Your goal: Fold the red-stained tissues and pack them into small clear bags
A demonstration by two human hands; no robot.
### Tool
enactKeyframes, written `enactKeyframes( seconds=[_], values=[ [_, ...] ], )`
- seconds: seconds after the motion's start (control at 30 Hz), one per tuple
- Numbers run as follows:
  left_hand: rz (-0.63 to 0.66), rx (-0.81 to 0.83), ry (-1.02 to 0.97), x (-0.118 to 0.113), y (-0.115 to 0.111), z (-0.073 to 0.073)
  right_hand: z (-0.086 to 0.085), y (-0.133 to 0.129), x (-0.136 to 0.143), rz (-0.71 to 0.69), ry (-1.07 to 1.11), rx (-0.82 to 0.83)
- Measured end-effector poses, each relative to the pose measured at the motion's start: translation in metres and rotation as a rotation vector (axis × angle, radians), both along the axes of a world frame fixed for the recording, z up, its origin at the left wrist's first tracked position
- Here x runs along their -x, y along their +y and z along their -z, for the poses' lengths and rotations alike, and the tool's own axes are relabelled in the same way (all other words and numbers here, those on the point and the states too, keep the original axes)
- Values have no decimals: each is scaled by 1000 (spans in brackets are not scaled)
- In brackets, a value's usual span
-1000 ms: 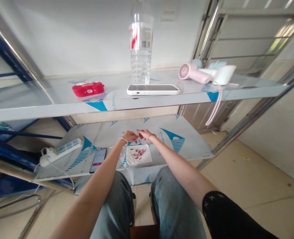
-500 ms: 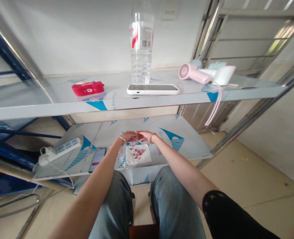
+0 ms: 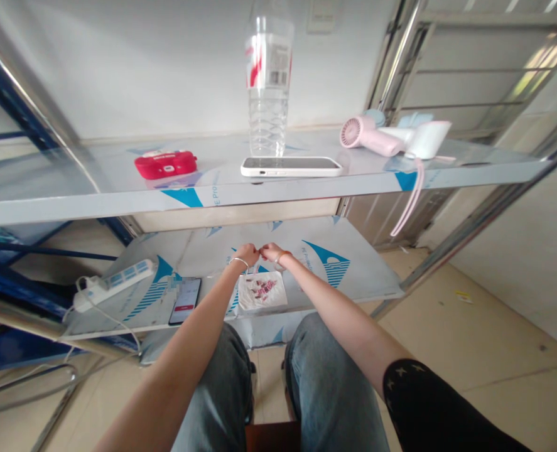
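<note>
My left hand and my right hand meet fingertip to fingertip over the lower shelf. The fingers of both are closed in a pinch, and whatever is between them is too small to make out. Just in front of them lies a white, squarish, crinkled packet with a pink dotted figure printed on it. Something thin and pale shows between the hands and the packet's far edge, too blurred to name. A phone with a lit screen rests left of my left forearm.
A white power strip with a plugged-in cable lies at the lower shelf's left. Above, the upper shelf carries a red case, a water bottle, a white-cased phone and a pink handheld fan whose strap hangs down.
My hands have gone from loosely curved fingers to a tight pinch at the tips. The left hand has shifted slightly right. The packet and both phones stay in place.
</note>
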State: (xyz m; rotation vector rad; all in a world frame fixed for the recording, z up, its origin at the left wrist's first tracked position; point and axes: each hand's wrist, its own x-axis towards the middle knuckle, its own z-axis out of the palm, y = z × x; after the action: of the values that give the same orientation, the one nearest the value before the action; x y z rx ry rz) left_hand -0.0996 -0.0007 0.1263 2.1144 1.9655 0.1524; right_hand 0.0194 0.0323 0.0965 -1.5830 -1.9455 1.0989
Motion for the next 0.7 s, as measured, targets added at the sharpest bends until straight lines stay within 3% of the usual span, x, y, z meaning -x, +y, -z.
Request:
enactKeyframes(
  seconds=[0.33, 0.57, 0.7],
  values=[
    [-96, 4, 77, -12, -13, -14, -12, -5, -1, 25, -40, -33],
    [-235, -37, 27, -2, -7, -10, -21, -20, 0, -61, -42, -51],
    [-157, -130, -64, 3, -5, -6, -13, -20, 2, 21, 13, -33]
  ],
)
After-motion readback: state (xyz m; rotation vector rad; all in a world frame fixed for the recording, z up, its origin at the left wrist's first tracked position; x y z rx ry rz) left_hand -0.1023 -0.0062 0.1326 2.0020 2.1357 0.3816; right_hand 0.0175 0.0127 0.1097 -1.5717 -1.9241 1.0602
